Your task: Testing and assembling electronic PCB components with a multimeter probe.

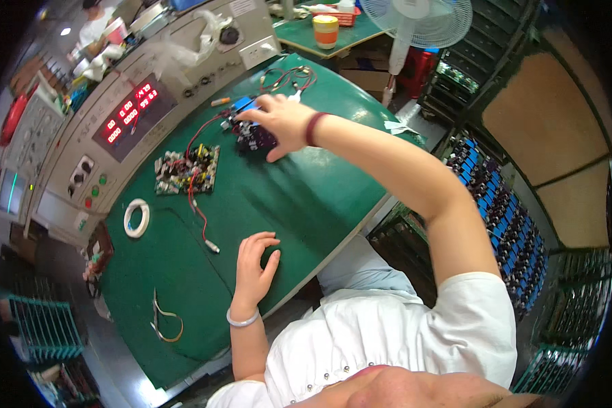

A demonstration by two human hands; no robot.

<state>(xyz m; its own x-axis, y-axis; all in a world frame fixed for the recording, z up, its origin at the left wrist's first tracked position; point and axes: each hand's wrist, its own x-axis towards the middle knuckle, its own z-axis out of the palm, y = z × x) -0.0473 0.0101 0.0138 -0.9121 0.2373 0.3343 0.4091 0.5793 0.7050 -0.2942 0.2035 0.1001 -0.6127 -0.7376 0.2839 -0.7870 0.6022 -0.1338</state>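
My right hand (283, 122) reaches across the green table, its fingers and thumb spanning a dark circuit board (253, 139) with blue parts on it. The palm and fingers hide part of that board. Near the table's front edge, my left hand (253, 268) holds nothing, its fingers loosely bent and the thumb apart. Left of the dark board lies a second circuit board (188, 170), crowded with components. From it a red lead (198, 209) runs toward me and ends in a white connector (212, 246).
A grey instrument panel (92, 146) with a lit red display borders the table's left side. White tape roll (137, 218) and a curved strip (168, 326) lie on the green tabletop (251, 204). Cables (296, 78) coil behind. A fan (415, 20) stands beyond; racked blue-part boards (503, 217) are at right.
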